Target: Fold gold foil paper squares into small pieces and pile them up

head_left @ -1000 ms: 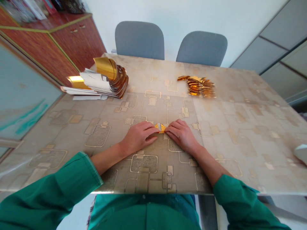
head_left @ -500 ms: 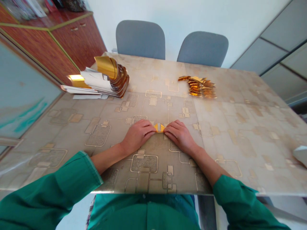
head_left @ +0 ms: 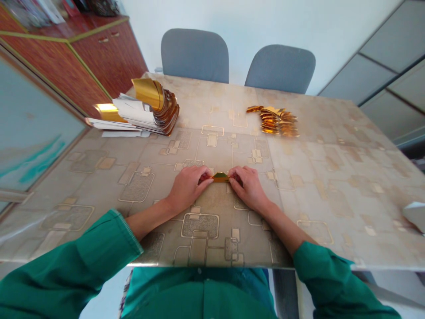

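Note:
Between my two hands is a small folded piece of shiny gold paper (head_left: pixel 220 177), held low over the patterned tablecloth (head_left: pixel 212 208). My left hand (head_left: pixel 191 184) pinches its left end between thumb and fingers. At the right end, my right hand (head_left: pixel 247 184) pinches it in the same way. The paper's gold face shows as a narrow band with a raised, slanted flap behind. Its ends are hidden by my fingertips.
A bent stack of gold and white paper sheets (head_left: pixel 156 106) lies at the back left. Toward the back right sits a pile of folded gold paper pieces (head_left: pixel 279 120). Two grey chairs (head_left: pixel 195 55) stand beyond the far edge. A pale object (head_left: pixel 415 216) is at the right edge.
The folded paper has turned up, so its white middle strip no longer shows and a gold band faces me. My fingers have curled, with the thumbs now on the near side.

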A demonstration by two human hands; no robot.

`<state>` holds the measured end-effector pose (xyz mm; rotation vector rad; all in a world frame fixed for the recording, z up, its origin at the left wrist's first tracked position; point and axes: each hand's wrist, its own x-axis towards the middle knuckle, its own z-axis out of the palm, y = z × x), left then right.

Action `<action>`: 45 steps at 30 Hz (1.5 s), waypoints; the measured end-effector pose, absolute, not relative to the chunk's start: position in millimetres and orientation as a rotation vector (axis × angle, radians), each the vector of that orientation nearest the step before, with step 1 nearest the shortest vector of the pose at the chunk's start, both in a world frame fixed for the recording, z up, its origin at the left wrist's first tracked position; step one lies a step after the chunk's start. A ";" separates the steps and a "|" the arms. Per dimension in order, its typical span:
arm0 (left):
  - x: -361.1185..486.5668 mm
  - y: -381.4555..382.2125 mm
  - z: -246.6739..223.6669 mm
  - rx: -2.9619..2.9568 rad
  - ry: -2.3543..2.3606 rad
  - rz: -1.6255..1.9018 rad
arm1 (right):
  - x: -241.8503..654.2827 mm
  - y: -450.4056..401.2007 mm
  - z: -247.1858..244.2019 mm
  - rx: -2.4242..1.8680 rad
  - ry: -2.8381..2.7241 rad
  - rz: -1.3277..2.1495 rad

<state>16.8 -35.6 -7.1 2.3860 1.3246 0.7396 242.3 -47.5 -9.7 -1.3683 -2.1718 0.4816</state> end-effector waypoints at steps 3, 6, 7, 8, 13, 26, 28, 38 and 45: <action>17.0 -36.3 -7.5 2.408 1.333 0.741 | 240.9 -48.2 -8.7 -1.406 -2.153 0.443; 15.3 -37.4 -9.9 2.482 1.291 0.760 | 241.0 -48.7 -9.2 -1.416 -2.190 0.376; 14.4 -37.6 -10.7 2.502 1.272 0.766 | 241.2 -48.8 -9.7 -1.409 -2.209 0.361; 13.6 -37.7 -11.4 2.518 1.253 0.763 | 241.3 -49.1 -10.2 -1.396 -2.225 0.352; 11.6 -37.5 -12.1 2.616 1.152 0.711 | 242.5 -52.4 -12.1 -1.308 -2.266 0.331; 14.1 -41.6 -3.7 2.915 0.971 0.596 | 242.7 -61.6 -1.9 -1.346 -2.529 0.074; 14.3 -39.0 -5.0 2.934 0.927 0.606 | 241.4 -60.4 -1.3 -1.354 -2.545 0.051; 15.8 -25.9 0.1 2.995 0.828 0.531 | 240.3 -57.6 -0.6 -1.394 -2.586 0.016; 22.7 -26.5 -12.8 3.083 0.956 0.532 | 241.9 -56.8 0.7 -1.391 -2.600 0.036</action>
